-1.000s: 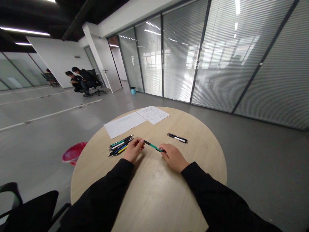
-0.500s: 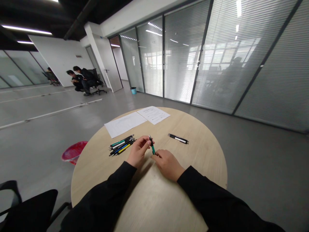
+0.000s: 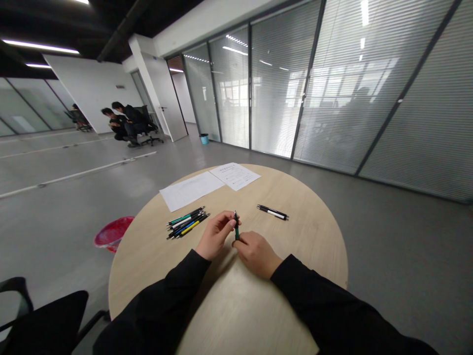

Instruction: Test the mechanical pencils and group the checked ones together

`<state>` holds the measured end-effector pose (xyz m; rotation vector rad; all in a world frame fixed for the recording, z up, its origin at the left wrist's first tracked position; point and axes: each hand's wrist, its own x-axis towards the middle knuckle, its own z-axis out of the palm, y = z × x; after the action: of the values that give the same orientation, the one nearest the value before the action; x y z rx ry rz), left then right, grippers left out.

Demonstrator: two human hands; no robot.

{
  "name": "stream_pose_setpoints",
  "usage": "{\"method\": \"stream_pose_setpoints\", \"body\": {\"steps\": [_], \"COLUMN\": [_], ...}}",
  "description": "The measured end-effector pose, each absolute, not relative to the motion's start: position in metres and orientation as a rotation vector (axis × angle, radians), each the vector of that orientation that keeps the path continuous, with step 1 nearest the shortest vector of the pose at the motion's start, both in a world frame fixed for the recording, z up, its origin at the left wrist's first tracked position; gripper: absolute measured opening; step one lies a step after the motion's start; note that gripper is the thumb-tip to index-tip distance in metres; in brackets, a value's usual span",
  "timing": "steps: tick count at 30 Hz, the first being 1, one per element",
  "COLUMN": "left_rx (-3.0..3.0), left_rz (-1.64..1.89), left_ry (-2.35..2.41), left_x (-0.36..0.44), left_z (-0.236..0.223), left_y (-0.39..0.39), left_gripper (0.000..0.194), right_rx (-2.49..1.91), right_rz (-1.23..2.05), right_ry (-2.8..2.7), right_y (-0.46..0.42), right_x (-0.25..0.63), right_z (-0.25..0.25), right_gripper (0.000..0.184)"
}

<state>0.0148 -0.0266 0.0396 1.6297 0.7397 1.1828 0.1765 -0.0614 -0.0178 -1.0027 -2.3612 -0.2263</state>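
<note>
Between my two hands, above the middle of the round table, a green and black pen [image 3: 237, 231] stands nearly upright. My left hand [image 3: 217, 234] pinches its upper, black part between thumb and fingers. Around the lower, green end my right hand [image 3: 256, 254] is closed, so the bottom tip is hidden. Left of my left hand lies a pile of several pens [image 3: 186, 223] with green, white, blue and yellow barrels. To the right, apart from my hands, a small group of black and white pens [image 3: 272, 212] lies on the tabletop.
Two sheets of paper, a plain-looking one [image 3: 192, 190] and a printed one [image 3: 236, 176], lie at the far side of the round wooden table [image 3: 314, 236]. A red basket [image 3: 113, 232] and a black chair [image 3: 48, 320] stand to the left. Two people [image 3: 125, 123] sit farther back.
The pen has turned from leaning left to nearly upright, its top now lower and farther right. My left hand has shifted slightly right and down with it; my right hand has barely moved.
</note>
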Motion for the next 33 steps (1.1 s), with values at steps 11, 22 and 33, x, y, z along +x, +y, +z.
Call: {"method": "stream_pose_setpoints", "body": {"steps": [11, 22, 33], "left_rx": [1.637, 1.664, 1.663], "left_rz": [1.177, 1.212, 1.196], "left_ry": [0.778, 0.794, 0.814], "left_x": [0.014, 0.0128, 0.0115], "left_z": [0.0359, 0.0341, 0.0332], "left_y": [-0.0264, -0.0234, -0.0234], "left_gripper": [0.025, 0.027, 0.027], "right_rx": [-0.975, -0.948, -0.952], "right_rz": [-0.203, -0.155, -0.167], "right_ry": [-2.357, -2.334, -2.357], "right_y": [-0.0619, -0.0604, -0.0612], "right_x": [0.1753, 0.1759, 0.1756], "right_z": [-0.0159, -0.0222, -0.0184], "right_gripper": [0.014, 0.013, 0.011]}}
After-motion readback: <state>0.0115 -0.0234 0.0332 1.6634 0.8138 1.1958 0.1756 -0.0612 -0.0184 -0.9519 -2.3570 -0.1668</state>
